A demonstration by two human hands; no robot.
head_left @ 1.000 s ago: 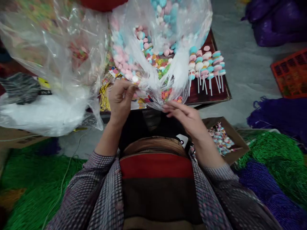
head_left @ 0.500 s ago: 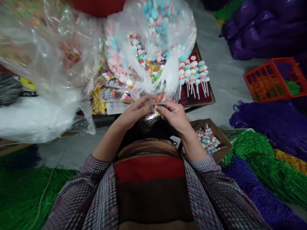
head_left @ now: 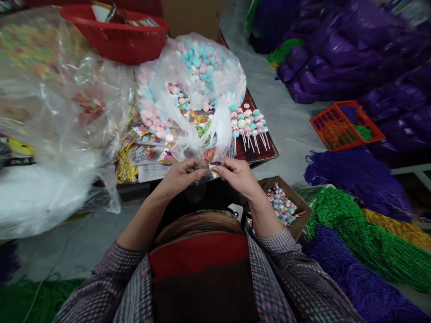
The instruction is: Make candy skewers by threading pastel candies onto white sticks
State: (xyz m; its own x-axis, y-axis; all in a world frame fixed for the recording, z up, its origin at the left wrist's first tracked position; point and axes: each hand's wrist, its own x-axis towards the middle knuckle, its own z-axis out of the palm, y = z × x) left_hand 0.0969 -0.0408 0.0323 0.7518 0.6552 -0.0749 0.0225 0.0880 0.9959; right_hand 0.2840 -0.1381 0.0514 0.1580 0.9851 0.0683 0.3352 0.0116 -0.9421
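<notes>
Just off the table's front edge, both hands are at a small clear plastic bag with a coloured printed top. My right hand pinches its printed corner between thumb and fingers. My left hand is closed in a pinch at the bag's see-through left side, where the film is hard to make out. Beyond them lies a large open clear sack of pink, blue and white marshmallow candies. To its right, several candy skewers on white sticks lie in a row. Printed packets and gold ties are at the left.
A red basin stands at the back left, behind big clear sacks of gummy candy. By my right forearm is a cardboard box of wrapped candies. An orange crate, purple sacks and green strands occupy the floor at right.
My left hand's fingers, spread over the bag before, have drawn back left and closed into a pinch. My right hand keeps its pinch. The view has shifted, bringing the red basin into sight.
</notes>
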